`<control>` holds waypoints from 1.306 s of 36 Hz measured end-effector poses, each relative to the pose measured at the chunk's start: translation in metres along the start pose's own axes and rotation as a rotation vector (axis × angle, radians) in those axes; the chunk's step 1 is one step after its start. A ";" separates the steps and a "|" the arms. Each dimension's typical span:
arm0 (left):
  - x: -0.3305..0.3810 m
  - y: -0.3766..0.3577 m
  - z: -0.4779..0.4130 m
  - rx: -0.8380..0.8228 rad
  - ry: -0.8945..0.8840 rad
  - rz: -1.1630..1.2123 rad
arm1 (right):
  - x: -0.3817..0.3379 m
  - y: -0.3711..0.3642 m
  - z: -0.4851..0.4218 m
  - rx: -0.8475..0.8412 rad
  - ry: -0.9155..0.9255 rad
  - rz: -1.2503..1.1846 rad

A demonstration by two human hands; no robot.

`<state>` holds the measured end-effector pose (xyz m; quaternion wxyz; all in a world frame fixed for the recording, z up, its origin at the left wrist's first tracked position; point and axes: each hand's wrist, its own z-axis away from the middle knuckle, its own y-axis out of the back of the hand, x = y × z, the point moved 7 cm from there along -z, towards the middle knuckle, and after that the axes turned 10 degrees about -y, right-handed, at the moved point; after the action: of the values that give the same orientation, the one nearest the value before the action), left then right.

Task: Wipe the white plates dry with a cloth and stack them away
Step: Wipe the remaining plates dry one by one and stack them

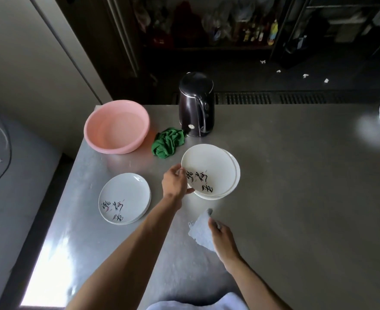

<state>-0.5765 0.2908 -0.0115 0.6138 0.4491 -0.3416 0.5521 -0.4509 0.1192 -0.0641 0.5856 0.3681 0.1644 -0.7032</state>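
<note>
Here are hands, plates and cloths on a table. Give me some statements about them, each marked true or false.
1. The left hand grips the top plate of the right stack. True.
2. The right hand holds the green cloth. False: it holds a white cloth; the green one lies by the kettle.
3. The pink basin stands left of the kettle. True.
4. All plates are in one stack. False: a left stack lies apart.

Dim room; bright glare on table lower left; wide-angle edge warping; background soft.
</note>
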 end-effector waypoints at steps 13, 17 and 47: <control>-0.002 -0.014 -0.001 -0.134 0.060 -0.041 | 0.007 -0.013 -0.003 -0.085 -0.113 -0.033; -0.011 -0.019 -0.002 -0.189 0.069 -0.095 | -0.002 -0.020 0.003 -0.069 -0.134 -0.050; -0.092 0.277 -0.031 0.107 0.131 -0.156 | -0.067 -0.204 -0.029 -0.104 -0.247 -0.185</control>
<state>-0.8664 0.2815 -0.0588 0.6510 0.4696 -0.2347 0.5482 -0.6315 0.2386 -0.0769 0.5526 0.2312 0.1603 -0.7845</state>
